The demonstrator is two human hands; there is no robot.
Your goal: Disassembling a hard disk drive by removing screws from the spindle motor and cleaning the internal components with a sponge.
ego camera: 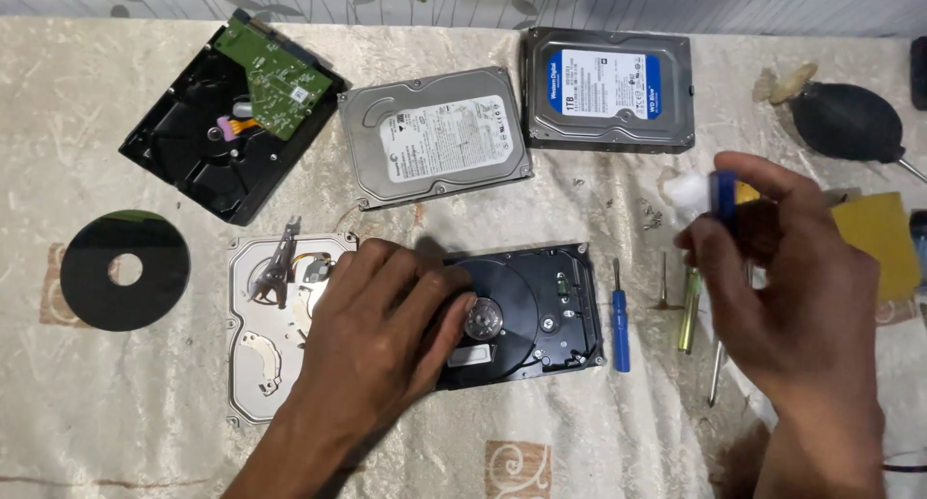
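- Left hand (372, 330) lay flat, fingers spread, pressing on the opened hard drive (526, 311) at centre frame, covering its left half.
- Right hand (782, 286), raised at the right of the frame, was pinched around a blue-and-yellow screwdriver handle (724, 192).
- Beside the drive's left edge lay its detached silver lid (266, 335); to its right, a small blue screwdriver (620, 320) and other slim tools (688, 311).
- Upper frame held two closed hard drives (435, 137) (608, 88) and a stripped black drive with a green circuit board (227, 117).
- A loose dark platter (124, 269) sat at the left edge, a black air blower (848, 120) at upper right.
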